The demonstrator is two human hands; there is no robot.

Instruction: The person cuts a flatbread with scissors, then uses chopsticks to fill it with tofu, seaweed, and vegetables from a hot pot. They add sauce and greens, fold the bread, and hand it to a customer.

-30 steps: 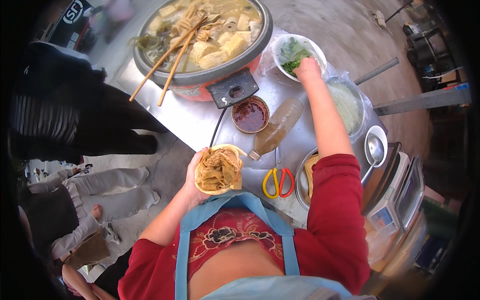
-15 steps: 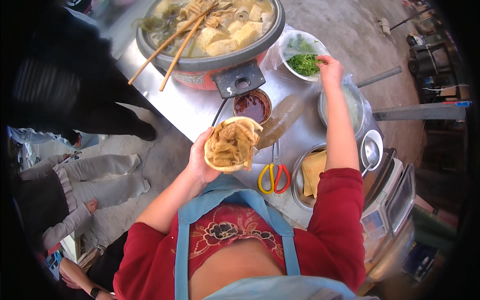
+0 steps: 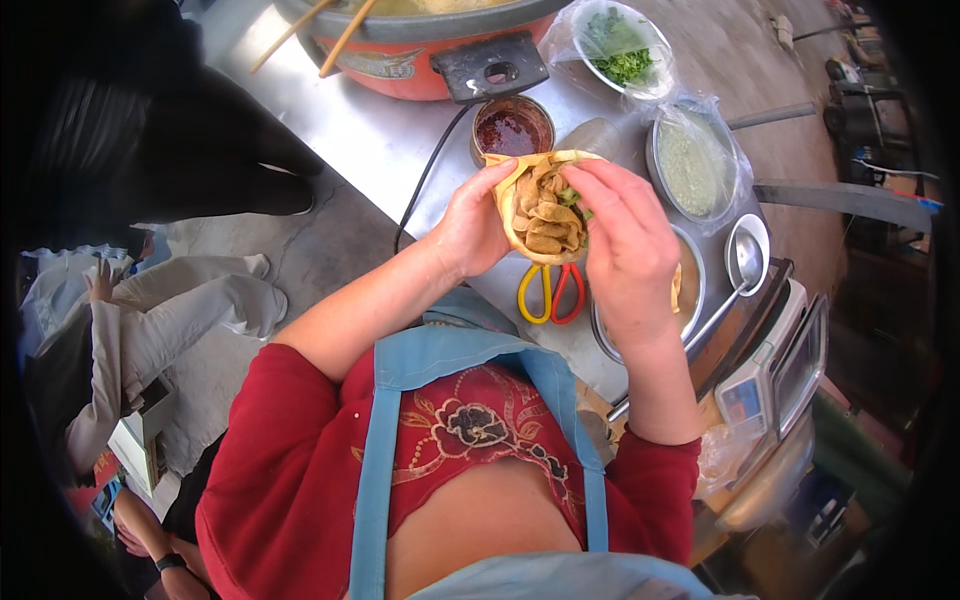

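Note:
My left hand [image 3: 470, 225] cups a flatbread pocket [image 3: 508, 205], its open top tilted toward me and stuffed with folded brown tofu-skin strips [image 3: 550, 222]. My right hand [image 3: 632, 245] is at the pocket's right side, fingers bunched and tips inside the filling. Chopped green herbs [image 3: 570, 197] show right under those fingertips. Just beyond the pocket stands a small pot of dark red sauce [image 3: 510, 132]. Below it lie scissors [image 3: 567, 292] with one yellow and one red handle, their blades hidden. A metal bowl [image 3: 697, 285] is partly covered by my right hand.
A big red cooker [image 3: 400, 72] with chopsticks [image 3: 346, 38] across its rim stands at the far edge. To the right are a plastic-draped herb bowl [image 3: 664, 52], a covered bowl of pale food [image 3: 692, 165], a ladle [image 3: 745, 258] and a scale [image 3: 742, 395]. People [image 3: 190, 300] are at left.
My right hand has come from the herb bowl to the bread pocket, and green bits now show in the filling. The pocket has moved rightward and away from me. The view has tilted lower.

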